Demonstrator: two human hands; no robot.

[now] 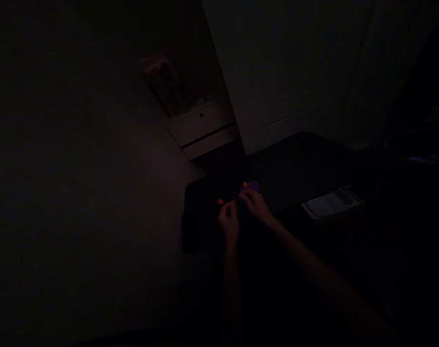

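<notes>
The scene is very dark. My left hand (229,219) is closed in a pinch over a dark table (299,159); what its fingers hold is too small and dim to name. Close by on the right, my right hand (254,202) is also pinched, its fingertips turned toward the left hand. Some tiny pale bits (237,206) show between the two hands. A small orange piece (220,201) lies just beyond my left fingers. Past my right hand are another orange piece (245,184) and a round purple thing (254,186), side by side.
At the table's right side lies a pale box or book (333,202). Behind stand a white drawer unit (205,125) and a large pale door or panel (295,72). A reddish box or packet (163,82) rests on the drawers. A pale wall (114,193) runs along the left.
</notes>
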